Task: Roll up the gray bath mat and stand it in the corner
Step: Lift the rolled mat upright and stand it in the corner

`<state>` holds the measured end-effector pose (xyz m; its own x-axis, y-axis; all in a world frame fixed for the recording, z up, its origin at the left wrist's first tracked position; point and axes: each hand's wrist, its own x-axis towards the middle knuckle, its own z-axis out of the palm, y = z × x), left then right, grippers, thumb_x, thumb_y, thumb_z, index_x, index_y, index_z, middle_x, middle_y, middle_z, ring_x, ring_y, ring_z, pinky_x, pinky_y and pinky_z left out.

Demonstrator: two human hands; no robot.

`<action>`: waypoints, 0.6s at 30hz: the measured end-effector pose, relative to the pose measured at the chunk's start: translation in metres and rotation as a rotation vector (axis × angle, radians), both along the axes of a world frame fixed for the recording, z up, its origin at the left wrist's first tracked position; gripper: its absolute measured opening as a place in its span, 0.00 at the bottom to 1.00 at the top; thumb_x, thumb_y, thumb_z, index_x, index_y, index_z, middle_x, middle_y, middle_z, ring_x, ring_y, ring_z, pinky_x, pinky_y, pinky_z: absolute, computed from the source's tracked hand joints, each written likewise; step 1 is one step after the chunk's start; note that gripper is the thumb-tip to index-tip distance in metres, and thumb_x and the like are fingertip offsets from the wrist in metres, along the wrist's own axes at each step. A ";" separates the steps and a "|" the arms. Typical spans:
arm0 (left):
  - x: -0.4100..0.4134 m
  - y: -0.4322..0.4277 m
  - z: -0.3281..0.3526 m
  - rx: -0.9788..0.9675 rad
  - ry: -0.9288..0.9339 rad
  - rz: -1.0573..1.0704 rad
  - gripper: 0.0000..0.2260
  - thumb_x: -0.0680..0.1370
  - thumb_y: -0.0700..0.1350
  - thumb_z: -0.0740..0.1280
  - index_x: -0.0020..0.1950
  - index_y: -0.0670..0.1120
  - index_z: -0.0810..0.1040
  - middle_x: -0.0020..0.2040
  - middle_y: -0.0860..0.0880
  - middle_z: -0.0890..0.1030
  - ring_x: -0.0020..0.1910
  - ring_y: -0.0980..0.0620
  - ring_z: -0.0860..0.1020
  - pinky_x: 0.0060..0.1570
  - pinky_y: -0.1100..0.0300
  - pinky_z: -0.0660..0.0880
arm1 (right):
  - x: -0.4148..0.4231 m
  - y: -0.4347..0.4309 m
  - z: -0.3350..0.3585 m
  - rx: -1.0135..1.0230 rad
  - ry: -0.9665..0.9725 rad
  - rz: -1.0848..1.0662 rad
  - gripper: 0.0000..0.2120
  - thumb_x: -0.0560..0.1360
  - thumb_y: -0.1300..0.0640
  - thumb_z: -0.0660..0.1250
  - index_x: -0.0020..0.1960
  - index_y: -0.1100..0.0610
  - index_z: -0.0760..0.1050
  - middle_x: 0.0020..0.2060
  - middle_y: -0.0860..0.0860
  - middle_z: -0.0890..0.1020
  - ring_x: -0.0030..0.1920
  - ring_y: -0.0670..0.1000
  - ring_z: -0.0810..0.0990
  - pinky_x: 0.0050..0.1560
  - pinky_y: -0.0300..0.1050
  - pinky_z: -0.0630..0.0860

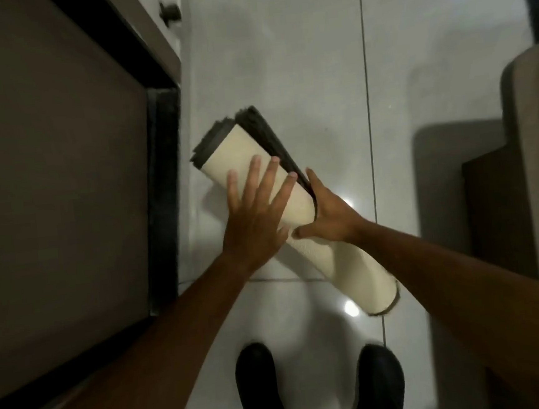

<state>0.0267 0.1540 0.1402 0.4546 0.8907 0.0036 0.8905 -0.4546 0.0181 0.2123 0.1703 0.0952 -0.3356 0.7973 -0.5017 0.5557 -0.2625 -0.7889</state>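
The bath mat [352,269] is rolled into a long tube, its cream backing outside and dark gray pile showing at both ends and along the loose edge. It slants from upper left to lower right above the floor. My right hand [331,213] grips the roll at its middle, thumb under, fingers over the loose gray edge. Flat on the cream side, just left of that grip, rests my left hand [255,212] with its fingers spread.
Glossy pale floor tiles [281,56] lie below. A dark-framed counter or cabinet [65,189] with a knob [169,12] fills the left. Beige and dark furniture [524,149] stands at the right. My two black shoes [259,388] are at the bottom.
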 end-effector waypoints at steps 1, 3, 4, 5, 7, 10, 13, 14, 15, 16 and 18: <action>0.004 0.002 0.017 -0.010 -0.164 0.192 0.45 0.69 0.60 0.71 0.80 0.50 0.52 0.80 0.40 0.51 0.79 0.38 0.46 0.73 0.34 0.45 | 0.007 0.012 0.014 0.002 0.047 -0.033 0.62 0.59 0.49 0.83 0.79 0.47 0.44 0.71 0.49 0.70 0.67 0.53 0.71 0.59 0.40 0.72; 0.015 0.027 0.062 -0.190 -0.684 0.659 0.46 0.70 0.61 0.73 0.80 0.52 0.50 0.80 0.44 0.50 0.79 0.43 0.49 0.72 0.43 0.55 | 0.024 0.047 0.055 0.019 0.118 -0.048 0.57 0.58 0.50 0.83 0.76 0.43 0.49 0.64 0.44 0.70 0.63 0.51 0.72 0.50 0.33 0.72; 0.021 0.044 0.082 -0.392 -0.993 0.826 0.45 0.71 0.59 0.74 0.80 0.54 0.52 0.80 0.46 0.54 0.78 0.44 0.55 0.68 0.48 0.63 | 0.029 0.062 0.075 0.008 0.133 -0.044 0.56 0.58 0.51 0.83 0.74 0.43 0.50 0.63 0.44 0.70 0.62 0.50 0.72 0.49 0.33 0.72; 0.027 0.069 0.105 -0.573 -1.261 0.889 0.40 0.72 0.57 0.74 0.78 0.55 0.57 0.77 0.48 0.63 0.75 0.46 0.63 0.62 0.54 0.71 | 0.033 0.084 0.100 0.018 0.149 -0.039 0.56 0.58 0.51 0.83 0.74 0.44 0.50 0.63 0.45 0.70 0.62 0.50 0.72 0.51 0.36 0.74; 0.030 0.116 0.143 -0.771 -1.466 0.829 0.28 0.74 0.56 0.71 0.72 0.55 0.68 0.65 0.53 0.77 0.63 0.50 0.78 0.47 0.58 0.81 | 0.035 0.129 0.147 0.035 0.184 -0.031 0.55 0.57 0.50 0.84 0.73 0.49 0.53 0.64 0.47 0.71 0.62 0.48 0.73 0.56 0.43 0.77; 0.025 0.188 0.183 -0.754 -1.482 0.728 0.28 0.73 0.59 0.70 0.70 0.56 0.70 0.62 0.53 0.80 0.57 0.55 0.81 0.46 0.54 0.82 | 0.029 0.206 0.208 0.031 0.246 -0.122 0.46 0.60 0.35 0.79 0.68 0.47 0.59 0.61 0.45 0.75 0.55 0.43 0.79 0.48 0.37 0.79; 0.011 0.270 0.207 -0.722 -1.485 0.658 0.29 0.73 0.59 0.71 0.72 0.57 0.67 0.64 0.52 0.79 0.60 0.53 0.80 0.50 0.52 0.82 | 0.015 0.294 0.245 0.071 0.301 -0.208 0.45 0.64 0.26 0.68 0.74 0.44 0.56 0.65 0.45 0.74 0.58 0.45 0.78 0.54 0.43 0.77; 0.006 0.298 0.212 -0.733 -1.494 0.634 0.30 0.73 0.59 0.72 0.73 0.58 0.66 0.64 0.52 0.79 0.60 0.53 0.80 0.51 0.51 0.82 | 0.010 0.322 0.254 0.092 0.306 -0.222 0.44 0.65 0.26 0.67 0.74 0.42 0.55 0.65 0.44 0.73 0.58 0.46 0.77 0.55 0.44 0.76; 0.001 0.330 0.217 -0.761 -1.519 0.616 0.31 0.73 0.59 0.72 0.74 0.59 0.65 0.64 0.53 0.80 0.61 0.53 0.79 0.53 0.50 0.81 | 0.006 0.355 0.262 0.107 0.304 -0.241 0.43 0.65 0.25 0.66 0.74 0.40 0.56 0.64 0.42 0.73 0.59 0.46 0.77 0.55 0.44 0.76; -0.003 0.366 0.220 -0.806 -1.530 0.585 0.31 0.73 0.60 0.72 0.73 0.61 0.65 0.64 0.54 0.80 0.62 0.53 0.79 0.54 0.48 0.81 | 0.004 0.389 0.267 0.129 0.298 -0.261 0.43 0.65 0.24 0.65 0.73 0.40 0.58 0.63 0.41 0.73 0.59 0.46 0.77 0.54 0.43 0.76; -0.012 0.424 0.222 -0.908 -1.583 0.571 0.30 0.72 0.67 0.69 0.72 0.62 0.67 0.66 0.55 0.79 0.64 0.52 0.77 0.56 0.44 0.79 | 0.001 0.445 0.270 0.162 0.303 -0.272 0.41 0.64 0.24 0.66 0.72 0.41 0.64 0.60 0.37 0.75 0.59 0.46 0.78 0.54 0.44 0.79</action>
<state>0.0152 0.5777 0.3625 0.1979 0.8832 -0.4252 -0.1584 0.4569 0.8753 0.2134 0.6151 0.3653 -0.2155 0.9372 -0.2742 0.2206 -0.2268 -0.9486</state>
